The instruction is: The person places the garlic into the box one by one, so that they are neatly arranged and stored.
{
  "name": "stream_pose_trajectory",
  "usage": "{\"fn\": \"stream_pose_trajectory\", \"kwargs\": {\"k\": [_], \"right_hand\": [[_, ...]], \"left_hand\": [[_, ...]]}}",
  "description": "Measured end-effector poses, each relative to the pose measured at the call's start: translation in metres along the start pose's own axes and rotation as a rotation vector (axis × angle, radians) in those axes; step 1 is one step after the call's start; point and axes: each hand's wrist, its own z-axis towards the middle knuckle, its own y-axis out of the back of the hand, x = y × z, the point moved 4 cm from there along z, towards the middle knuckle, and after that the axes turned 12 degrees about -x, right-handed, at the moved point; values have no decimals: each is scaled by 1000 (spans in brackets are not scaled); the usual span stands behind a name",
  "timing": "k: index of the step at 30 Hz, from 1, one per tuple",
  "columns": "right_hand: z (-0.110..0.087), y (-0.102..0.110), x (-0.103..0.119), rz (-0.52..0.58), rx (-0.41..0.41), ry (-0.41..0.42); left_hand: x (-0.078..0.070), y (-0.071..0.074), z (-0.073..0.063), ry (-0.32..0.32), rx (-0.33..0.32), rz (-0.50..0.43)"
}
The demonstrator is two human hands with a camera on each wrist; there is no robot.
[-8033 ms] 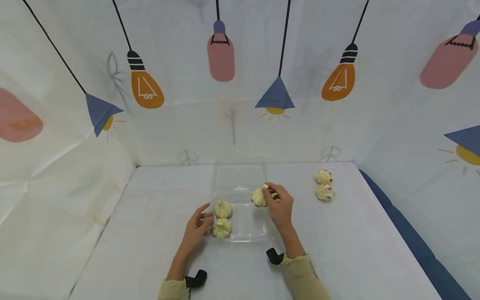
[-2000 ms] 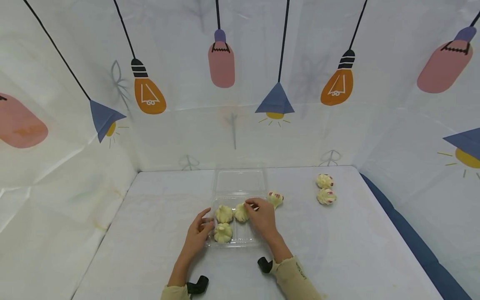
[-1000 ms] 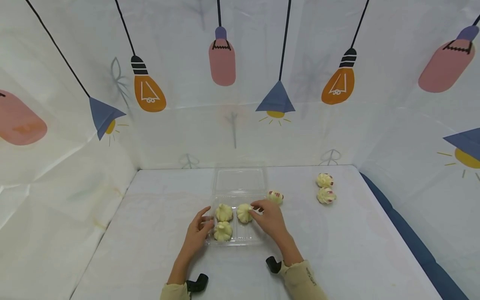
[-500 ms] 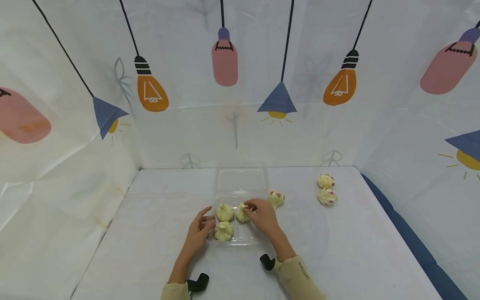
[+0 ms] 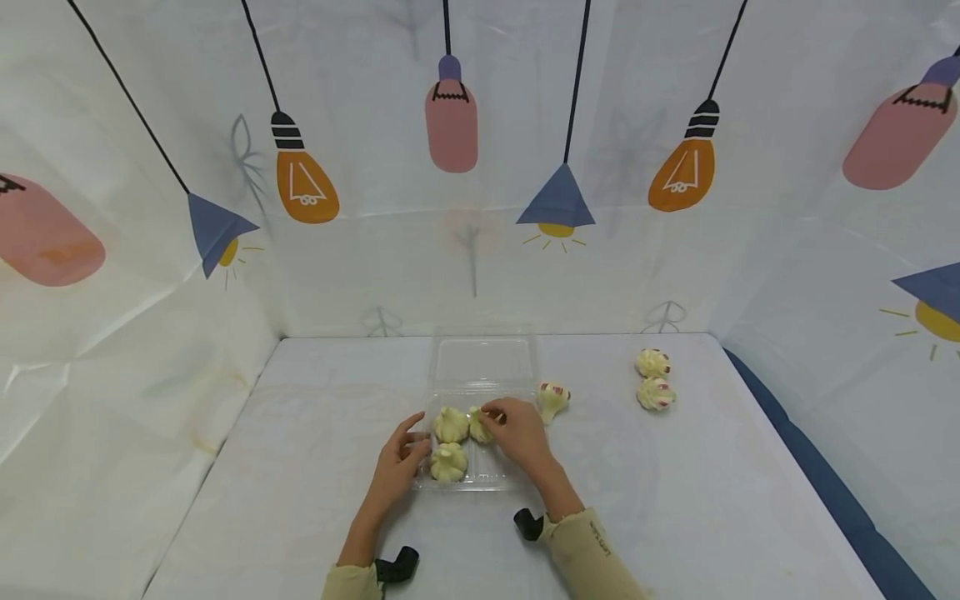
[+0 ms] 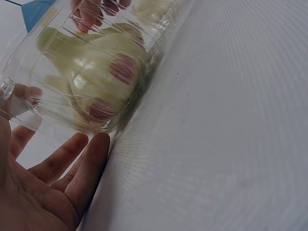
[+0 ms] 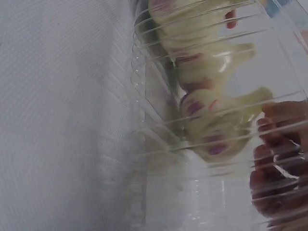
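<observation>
A garlic bulb sits in the back of a clear plastic clamshell box, its neck pinched between the thumb and fingertips of my right hand. Immediately left of it stand two more bulbs, a rear one and a front one, necks up. My left hand rests along the box's left side, fingers loosely extended. In the left wrist view, its fingertips meet the plastic wall beside a purple-streaked bulb. The right wrist view shows the pinched bulb through ribbed plastic.
The box's lid lies folded back toward the rear wall. Just right of the box, a garlic bulb lies on its side on the white table. Two more bulbs, one behind the other, sit at the back right.
Eight seconds ago my right hand held a bulb above the box's right side. Now the bulb is down inside; in the last second it has shifted left against the rear bulb. My left hand stays put.
</observation>
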Motion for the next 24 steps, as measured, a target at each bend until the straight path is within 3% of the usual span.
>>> {"fn": "stream_pose_trajectory", "kwargs": {"k": [9, 15, 24], "right_hand": [[-1, 7, -2, -10, -3, -40], [-1, 17, -1, -36, -50, -4], [2, 41, -5, -13, -134, -20]], "left_hand": [[0, -1, 0, 3, -4, 4], [1, -1, 0, 10, -10, -2], [1, -1, 0, 21, -6, -3]]}}
